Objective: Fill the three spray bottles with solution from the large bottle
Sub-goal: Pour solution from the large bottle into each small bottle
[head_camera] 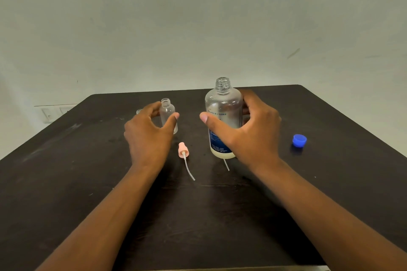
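Observation:
The large clear bottle (222,105) stands uncapped on the dark table (66,182), with a blue label and a little pale liquid at its bottom. My right hand (246,132) curves around it with spread fingers, thumb in front and fingers behind, and the bottle still rests on the table. A small clear spray bottle (167,114) stands open-topped to the left. My left hand (147,134) cups around it, thumb at its right edge, fingers on its left. The rim of a second small bottle (139,111) peeks out behind my left fingers. A pink spray head (183,149) with its tube lies between my hands.
The blue cap (299,140) sits on the table to the right. The end of another thin tube (226,165) shows below the large bottle. A pale wall with a socket plate (49,114) stands behind the table's far edge.

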Demonstrator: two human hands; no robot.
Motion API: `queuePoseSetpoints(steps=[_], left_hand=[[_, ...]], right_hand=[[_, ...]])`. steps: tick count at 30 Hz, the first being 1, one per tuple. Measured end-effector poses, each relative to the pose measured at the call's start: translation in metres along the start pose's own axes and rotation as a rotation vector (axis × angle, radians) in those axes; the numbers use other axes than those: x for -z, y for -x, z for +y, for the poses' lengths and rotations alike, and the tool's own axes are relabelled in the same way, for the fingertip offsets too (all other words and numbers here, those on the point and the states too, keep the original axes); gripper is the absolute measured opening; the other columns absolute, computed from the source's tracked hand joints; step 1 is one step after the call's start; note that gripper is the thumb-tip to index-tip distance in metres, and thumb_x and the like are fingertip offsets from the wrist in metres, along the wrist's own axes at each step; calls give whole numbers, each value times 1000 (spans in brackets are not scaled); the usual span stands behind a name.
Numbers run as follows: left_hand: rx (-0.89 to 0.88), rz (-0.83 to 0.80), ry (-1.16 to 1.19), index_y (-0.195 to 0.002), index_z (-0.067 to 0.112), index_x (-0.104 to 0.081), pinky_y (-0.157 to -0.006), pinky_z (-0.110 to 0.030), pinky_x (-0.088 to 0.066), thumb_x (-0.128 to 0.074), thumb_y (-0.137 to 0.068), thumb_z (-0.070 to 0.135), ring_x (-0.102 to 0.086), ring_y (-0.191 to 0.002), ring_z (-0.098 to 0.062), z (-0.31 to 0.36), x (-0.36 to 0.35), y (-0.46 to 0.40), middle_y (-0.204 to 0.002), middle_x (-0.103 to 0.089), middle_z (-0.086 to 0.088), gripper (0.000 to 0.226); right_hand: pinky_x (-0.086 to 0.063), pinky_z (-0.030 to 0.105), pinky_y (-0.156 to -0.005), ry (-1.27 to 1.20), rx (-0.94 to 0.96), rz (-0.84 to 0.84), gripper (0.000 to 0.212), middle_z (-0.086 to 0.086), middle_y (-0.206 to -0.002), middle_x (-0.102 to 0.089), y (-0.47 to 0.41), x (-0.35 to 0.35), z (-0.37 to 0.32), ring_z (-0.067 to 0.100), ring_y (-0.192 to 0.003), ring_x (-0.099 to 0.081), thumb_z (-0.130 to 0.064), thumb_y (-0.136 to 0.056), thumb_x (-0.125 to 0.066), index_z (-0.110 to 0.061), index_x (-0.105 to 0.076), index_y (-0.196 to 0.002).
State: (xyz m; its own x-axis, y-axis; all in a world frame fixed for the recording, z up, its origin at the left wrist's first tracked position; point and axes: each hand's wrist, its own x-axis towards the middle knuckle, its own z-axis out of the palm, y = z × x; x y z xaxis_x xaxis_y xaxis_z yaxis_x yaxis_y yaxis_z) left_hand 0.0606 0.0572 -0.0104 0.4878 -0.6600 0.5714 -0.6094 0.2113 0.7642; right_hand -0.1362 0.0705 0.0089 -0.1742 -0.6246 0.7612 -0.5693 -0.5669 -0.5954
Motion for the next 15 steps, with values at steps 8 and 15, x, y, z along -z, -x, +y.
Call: queuePoseSetpoints(steps=[8,15], left_hand=[[-43,-137,316,-109,26,-80,-53,-17,-40,-91,-76,44,-45,-49,-4,12,6,5,-71,-70,9,39],[-117,-292,497,-97,35,-77,-52,-41,-53,-93,-74,44,-60,-56,-30,14,10,8,-88,-79,4,29]], right_hand=[[-55,36,-63,122,110,84,59,-10,-82,-71,-4,10,2,12,-71,-65,-75,-72,-75,-21,-71,-98],[-46,30,-61,224,183,124,56,-10,-81,-66,-7,16,7,11,-71,-57,-70,-75,-77,-19,-68,-94]])
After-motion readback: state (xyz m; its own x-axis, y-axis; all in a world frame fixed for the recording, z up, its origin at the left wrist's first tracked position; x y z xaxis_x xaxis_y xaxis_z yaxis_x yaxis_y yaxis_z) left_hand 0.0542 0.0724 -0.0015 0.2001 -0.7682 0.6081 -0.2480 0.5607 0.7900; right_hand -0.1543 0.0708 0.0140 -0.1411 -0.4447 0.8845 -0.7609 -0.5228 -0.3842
